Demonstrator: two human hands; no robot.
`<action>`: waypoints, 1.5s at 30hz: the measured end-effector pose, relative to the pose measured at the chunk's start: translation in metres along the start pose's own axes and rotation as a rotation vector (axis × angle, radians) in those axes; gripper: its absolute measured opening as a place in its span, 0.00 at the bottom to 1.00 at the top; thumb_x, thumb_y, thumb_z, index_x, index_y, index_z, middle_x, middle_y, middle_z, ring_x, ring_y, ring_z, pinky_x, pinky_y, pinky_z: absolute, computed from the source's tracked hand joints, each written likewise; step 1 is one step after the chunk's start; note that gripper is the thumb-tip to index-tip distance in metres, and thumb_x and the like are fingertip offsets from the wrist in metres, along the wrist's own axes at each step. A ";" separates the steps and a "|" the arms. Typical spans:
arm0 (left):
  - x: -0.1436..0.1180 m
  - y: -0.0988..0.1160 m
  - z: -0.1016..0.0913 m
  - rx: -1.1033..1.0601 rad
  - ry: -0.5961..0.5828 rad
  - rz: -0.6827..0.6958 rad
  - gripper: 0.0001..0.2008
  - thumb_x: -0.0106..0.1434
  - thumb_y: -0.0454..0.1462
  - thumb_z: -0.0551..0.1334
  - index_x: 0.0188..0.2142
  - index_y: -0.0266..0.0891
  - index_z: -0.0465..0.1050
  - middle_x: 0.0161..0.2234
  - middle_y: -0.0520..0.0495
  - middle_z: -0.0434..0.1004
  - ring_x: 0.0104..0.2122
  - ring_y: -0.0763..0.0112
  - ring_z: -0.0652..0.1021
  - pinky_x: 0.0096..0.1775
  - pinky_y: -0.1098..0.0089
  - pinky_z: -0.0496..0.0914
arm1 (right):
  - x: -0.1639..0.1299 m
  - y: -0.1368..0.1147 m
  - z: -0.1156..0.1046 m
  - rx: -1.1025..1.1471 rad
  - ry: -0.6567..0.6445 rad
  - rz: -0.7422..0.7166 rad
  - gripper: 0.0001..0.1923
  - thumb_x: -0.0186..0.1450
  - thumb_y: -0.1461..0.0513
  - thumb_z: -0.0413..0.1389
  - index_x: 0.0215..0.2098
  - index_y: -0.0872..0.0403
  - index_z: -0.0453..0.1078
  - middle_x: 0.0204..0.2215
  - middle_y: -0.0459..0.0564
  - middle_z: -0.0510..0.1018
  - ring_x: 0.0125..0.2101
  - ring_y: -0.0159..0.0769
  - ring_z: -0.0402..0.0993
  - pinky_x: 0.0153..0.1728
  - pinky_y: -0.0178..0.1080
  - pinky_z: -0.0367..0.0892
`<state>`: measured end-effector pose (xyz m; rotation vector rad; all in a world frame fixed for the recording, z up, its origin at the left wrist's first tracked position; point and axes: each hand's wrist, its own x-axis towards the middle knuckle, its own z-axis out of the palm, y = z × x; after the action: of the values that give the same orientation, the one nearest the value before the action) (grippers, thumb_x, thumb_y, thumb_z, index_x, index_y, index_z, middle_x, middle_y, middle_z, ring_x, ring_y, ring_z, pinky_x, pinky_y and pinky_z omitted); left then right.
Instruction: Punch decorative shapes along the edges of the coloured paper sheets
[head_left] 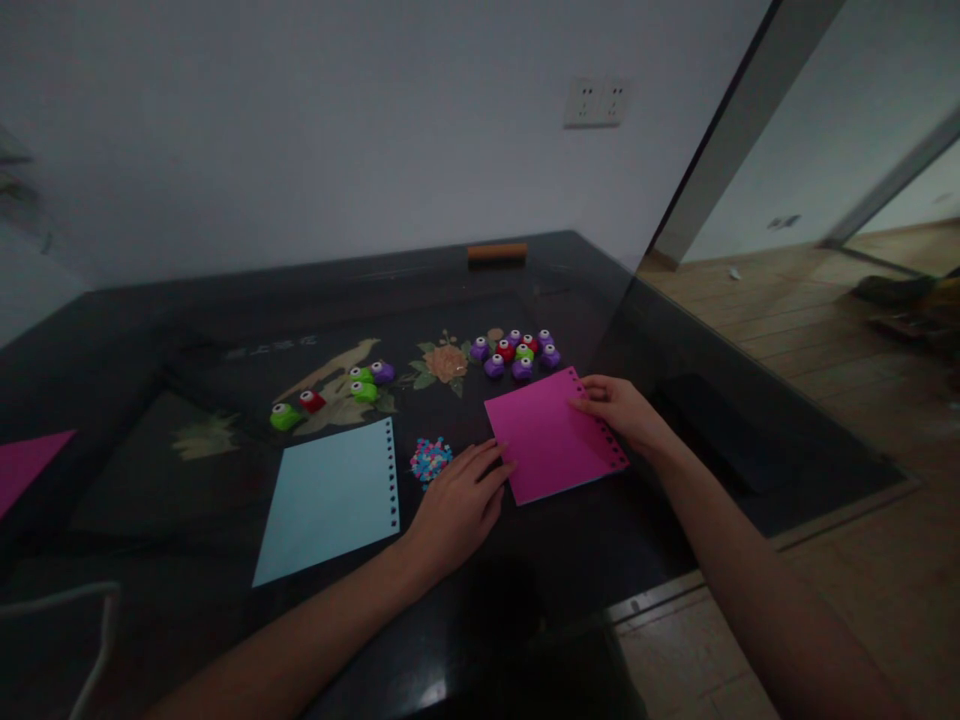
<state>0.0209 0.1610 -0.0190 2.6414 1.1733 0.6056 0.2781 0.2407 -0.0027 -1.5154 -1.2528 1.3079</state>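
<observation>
A bright pink paper sheet (559, 435) with punched holes along its right edge lies over a paler sheet, whose rim just shows at the bottom. With my right hand (619, 408) I pinch its upper right edge between thumb and fingers. My left hand (463, 492) is closed at the left edge, fingertips over the paper and thumb low beside it. Left of that hand is a small pile of pink, blue and white bits (431, 460). A light blue punched sheet (330, 500) lies flat farther left.
Several purple, red and green one-eyed toys (517, 352) cluster behind the pink sheet. More such toys (364, 390) sit behind the blue sheet. An orange-brown cylinder (497, 253) lies by the wall. Another pink sheet (30, 465) is at far left on the dark table (187, 330).
</observation>
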 end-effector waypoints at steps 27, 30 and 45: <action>0.001 0.001 -0.002 0.003 -0.004 0.013 0.17 0.61 0.29 0.54 0.49 0.39 0.70 0.53 0.40 0.71 0.54 0.60 0.70 0.55 0.54 0.65 | 0.012 0.007 -0.009 -0.604 0.207 -0.251 0.18 0.53 0.68 0.59 0.43 0.57 0.71 0.28 0.48 0.77 0.27 0.33 0.71 0.30 0.36 0.66; 0.000 0.001 -0.002 0.007 -0.006 0.013 0.18 0.61 0.28 0.54 0.50 0.39 0.70 0.53 0.39 0.70 0.53 0.61 0.70 0.55 0.53 0.64 | 0.011 0.006 -0.009 -0.607 0.206 -0.257 0.17 0.53 0.68 0.59 0.42 0.56 0.72 0.28 0.48 0.77 0.27 0.33 0.71 0.30 0.36 0.66; 0.000 -0.001 -0.001 -0.140 0.006 -0.041 0.17 0.61 0.29 0.53 0.49 0.40 0.68 0.54 0.40 0.68 0.54 0.61 0.69 0.56 0.53 0.63 | 0.009 0.004 -0.007 -0.581 0.211 -0.231 0.17 0.53 0.70 0.59 0.41 0.57 0.72 0.27 0.47 0.76 0.25 0.31 0.71 0.28 0.35 0.66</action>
<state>0.0195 0.1616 -0.0189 2.4946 1.1397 0.6633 0.2857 0.2489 -0.0072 -1.7727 -1.6944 0.6369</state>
